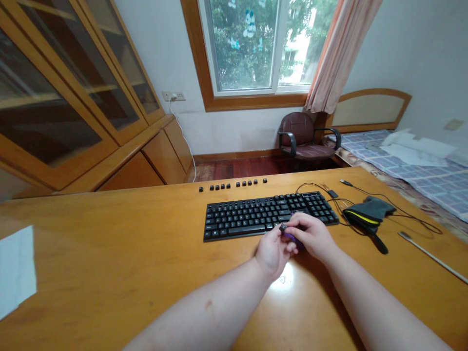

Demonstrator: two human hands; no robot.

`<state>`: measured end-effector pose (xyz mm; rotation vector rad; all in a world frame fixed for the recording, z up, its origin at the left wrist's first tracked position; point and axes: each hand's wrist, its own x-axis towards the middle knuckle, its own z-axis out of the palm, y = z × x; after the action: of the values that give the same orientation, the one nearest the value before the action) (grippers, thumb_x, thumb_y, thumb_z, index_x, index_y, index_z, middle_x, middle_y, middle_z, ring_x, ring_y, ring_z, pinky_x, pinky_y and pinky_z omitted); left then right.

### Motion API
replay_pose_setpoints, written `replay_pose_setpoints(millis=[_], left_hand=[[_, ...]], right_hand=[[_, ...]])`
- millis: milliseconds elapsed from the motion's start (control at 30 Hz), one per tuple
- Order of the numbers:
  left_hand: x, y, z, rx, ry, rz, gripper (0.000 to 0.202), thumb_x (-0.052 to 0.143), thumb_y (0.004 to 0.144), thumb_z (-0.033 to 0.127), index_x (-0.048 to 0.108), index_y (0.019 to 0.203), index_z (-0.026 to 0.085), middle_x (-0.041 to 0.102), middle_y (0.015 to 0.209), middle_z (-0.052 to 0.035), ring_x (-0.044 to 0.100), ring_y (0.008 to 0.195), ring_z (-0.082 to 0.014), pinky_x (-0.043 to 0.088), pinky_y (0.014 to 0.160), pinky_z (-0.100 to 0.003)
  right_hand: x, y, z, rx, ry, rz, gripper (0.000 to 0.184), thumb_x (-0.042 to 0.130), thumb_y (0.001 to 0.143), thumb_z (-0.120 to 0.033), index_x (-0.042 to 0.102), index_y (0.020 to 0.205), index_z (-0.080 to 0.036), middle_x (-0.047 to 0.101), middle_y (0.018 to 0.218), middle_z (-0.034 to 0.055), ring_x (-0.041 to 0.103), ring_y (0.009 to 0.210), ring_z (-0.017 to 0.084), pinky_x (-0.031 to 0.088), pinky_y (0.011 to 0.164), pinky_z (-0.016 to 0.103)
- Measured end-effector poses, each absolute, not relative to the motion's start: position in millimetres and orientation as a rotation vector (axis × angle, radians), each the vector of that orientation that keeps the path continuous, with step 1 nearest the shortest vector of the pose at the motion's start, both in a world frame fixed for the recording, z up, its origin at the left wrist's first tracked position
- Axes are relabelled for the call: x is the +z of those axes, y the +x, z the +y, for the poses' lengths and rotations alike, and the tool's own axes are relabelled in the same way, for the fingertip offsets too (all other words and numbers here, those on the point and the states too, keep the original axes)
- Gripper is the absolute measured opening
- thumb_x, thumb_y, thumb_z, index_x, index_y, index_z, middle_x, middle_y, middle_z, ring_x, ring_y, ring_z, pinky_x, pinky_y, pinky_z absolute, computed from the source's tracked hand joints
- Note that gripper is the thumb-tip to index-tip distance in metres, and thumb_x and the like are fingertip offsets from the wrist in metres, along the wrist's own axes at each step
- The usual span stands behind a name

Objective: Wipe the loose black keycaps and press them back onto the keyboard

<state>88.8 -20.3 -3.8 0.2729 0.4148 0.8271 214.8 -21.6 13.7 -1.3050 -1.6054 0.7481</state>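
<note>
Head view: right of centre, by the keyboard's (248, 217) lower edge, the left hand's (272, 251) grip pinches a small black key (282, 227); the right hand's (310, 234), closed on something purple (292, 239), seemingly works at it. Next calls for steady fingers.

From where I stand, the black keyboard (252, 217) lies flat with its keys up, its right end angled slightly toward the far side; pale markings dot the caps. Beyond its far edge, loose black keycaps (238, 184) stand in a gapped row on the tabletop (120, 258). Just over the keyboard's near edge, right of its middle, a small dark piece (282, 227) sits pinched at the fingers beside something purple (294, 239), mostly covered, its form unclear.
</note>
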Motion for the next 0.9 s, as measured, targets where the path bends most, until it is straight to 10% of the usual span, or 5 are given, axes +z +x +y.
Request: replay_pose_setpoints(millis=[900], left_hand=[[-6.5, 89.9, -19.9, 0.954, 0.538, 0.499, 0.026, 0.056, 0.074, 0.036, 0.039, 0.068, 0.018, 0.032, 0.055, 0.0065, 0.034, 0.044, -0.0060, 0.028, 0.049, -0.022]], right_hand=[[15.7, 213.7, -20.8, 0.790, -1.408, -1.129, 0.026, 0.058, 0.076, -0.041, 0.065, 0.077, -0.016, 0.062, 0.072, 0.0044, 0.057, 0.068, 0.017, 0.047, 0.059, 0.027]])
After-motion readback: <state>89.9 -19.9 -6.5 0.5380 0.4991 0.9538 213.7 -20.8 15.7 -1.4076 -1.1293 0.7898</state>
